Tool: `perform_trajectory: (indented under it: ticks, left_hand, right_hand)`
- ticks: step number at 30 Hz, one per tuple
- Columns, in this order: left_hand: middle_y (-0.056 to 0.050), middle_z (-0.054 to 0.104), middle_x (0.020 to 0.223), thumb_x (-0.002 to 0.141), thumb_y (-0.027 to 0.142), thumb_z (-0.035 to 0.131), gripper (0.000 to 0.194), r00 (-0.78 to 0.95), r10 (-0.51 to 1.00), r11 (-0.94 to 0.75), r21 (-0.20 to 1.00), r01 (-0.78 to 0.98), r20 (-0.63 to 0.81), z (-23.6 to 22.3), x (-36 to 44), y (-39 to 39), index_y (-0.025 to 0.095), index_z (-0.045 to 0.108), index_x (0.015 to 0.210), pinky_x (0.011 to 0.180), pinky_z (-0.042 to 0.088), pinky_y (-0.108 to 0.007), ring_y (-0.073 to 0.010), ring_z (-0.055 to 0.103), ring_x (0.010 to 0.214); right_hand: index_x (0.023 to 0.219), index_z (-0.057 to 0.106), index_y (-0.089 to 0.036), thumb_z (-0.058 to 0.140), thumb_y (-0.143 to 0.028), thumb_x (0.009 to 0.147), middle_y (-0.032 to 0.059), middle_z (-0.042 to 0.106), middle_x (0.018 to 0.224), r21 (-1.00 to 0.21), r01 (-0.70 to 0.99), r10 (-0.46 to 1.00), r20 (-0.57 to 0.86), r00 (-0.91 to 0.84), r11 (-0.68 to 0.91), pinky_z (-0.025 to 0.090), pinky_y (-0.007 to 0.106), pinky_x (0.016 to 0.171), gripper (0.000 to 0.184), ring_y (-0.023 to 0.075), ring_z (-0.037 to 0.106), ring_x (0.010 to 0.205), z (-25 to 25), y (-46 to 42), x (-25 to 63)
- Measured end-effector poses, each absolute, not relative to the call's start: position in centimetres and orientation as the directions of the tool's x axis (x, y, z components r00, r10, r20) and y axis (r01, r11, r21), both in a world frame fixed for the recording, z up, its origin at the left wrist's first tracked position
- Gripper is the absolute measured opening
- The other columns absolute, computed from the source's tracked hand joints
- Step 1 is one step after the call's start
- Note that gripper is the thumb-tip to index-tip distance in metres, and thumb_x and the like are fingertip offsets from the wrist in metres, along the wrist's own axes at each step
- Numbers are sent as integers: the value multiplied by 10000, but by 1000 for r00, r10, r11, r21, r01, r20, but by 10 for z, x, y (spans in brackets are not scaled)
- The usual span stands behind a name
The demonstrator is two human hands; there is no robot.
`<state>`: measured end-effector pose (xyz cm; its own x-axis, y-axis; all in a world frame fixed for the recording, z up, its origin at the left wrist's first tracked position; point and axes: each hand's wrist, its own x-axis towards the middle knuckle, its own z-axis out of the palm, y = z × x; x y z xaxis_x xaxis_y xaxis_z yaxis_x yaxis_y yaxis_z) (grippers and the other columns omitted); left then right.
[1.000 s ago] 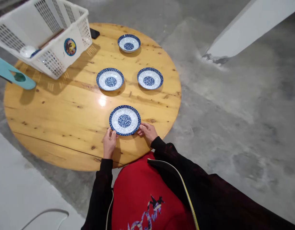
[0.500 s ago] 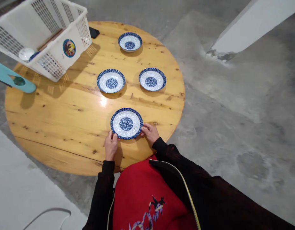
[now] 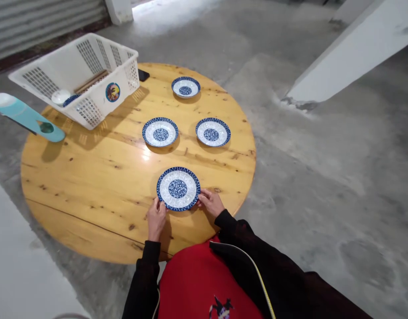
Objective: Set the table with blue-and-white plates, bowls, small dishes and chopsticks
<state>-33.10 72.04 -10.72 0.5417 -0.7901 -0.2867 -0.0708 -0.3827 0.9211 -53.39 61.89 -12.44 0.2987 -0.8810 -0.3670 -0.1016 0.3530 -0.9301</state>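
Observation:
A blue-and-white patterned plate (image 3: 178, 188) lies flat on the round wooden table (image 3: 101, 177) near its front edge. My left hand (image 3: 156, 217) touches the plate's near-left rim with its fingers curled on the edge. At the near-right rim my right hand (image 3: 211, 203) grips the same plate. Three more plates of the same pattern lie farther back: a middle-left plate (image 3: 160, 132), a middle-right plate (image 3: 213, 132) and a far plate (image 3: 186, 87).
A white slatted plastic basket (image 3: 76, 79) with a small white dish and sticks inside stands at the table's back left. A dark phone (image 3: 143, 75) lies behind it. A teal paddle-shaped object (image 3: 26, 117) juts over the left edge. Bare concrete floor surrounds the table.
The view has tilted up and back, showing more floor and a shutter wall. Both hands stay on the near plate, which has not visibly shifted on the table.

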Motion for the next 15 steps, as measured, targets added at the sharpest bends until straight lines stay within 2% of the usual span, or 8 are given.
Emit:
perform_trajectory:
  ticks: [3, 6, 9, 13, 15]
  left_hand:
    - [-46, 692, 847, 854, 379, 545, 238, 555, -782, -379, 923, -62, -284, -109, -332, 721, 200, 659, 961, 700, 561, -311, -195, 650, 716]
    - [-49, 705, 851, 861, 367, 537, 250, 555, -773, -388, 921, -28, -309, -108, -334, 724, 195, 675, 979, 688, 553, -310, -198, 651, 714]
    - [-36, 703, 816, 885, 382, 523, 305, 584, -745, -410, 912, -19, -322, -107, -334, 728, 189, 685, 1056, 697, 530, -295, -189, 646, 708]
    - [-6, 648, 702, 891, 434, 531, 412, 639, -684, -406, 911, 69, -353, -116, -330, 731, 148, 662, 1157, 673, 512, -284, -173, 628, 664]
    - [-12, 662, 721, 870, 432, 557, 442, 662, -643, -389, 909, 151, -385, -122, -328, 730, 128, 647, 1179, 670, 522, -281, -165, 639, 666]
  right_hand:
    - [917, 716, -193, 693, -487, 692, -2, 672, 604, -935, -149, -873, -353, 336, 321, 544, 304, 524, 371, 179, 624, 534, -124, 616, -539]
    - [858, 722, -206, 659, -507, 741, 5, 667, 584, -931, -284, -870, -328, 369, 231, 542, 320, 531, 329, 199, 635, 530, -122, 604, -550]
    - [827, 707, -212, 654, -518, 748, 25, 691, 623, -916, -373, -911, -273, 311, 147, 558, 339, 572, 321, 212, 654, 554, -118, 577, -555]
    - [910, 678, -188, 679, -500, 695, 38, 720, 732, -944, -306, -943, -205, 262, 120, 570, 332, 596, 379, 191, 672, 591, -113, 524, -533]
    - [922, 660, -178, 688, -466, 682, 31, 712, 740, -956, -264, -939, -204, 278, 129, 566, 315, 578, 376, 174, 669, 581, -113, 498, -511]
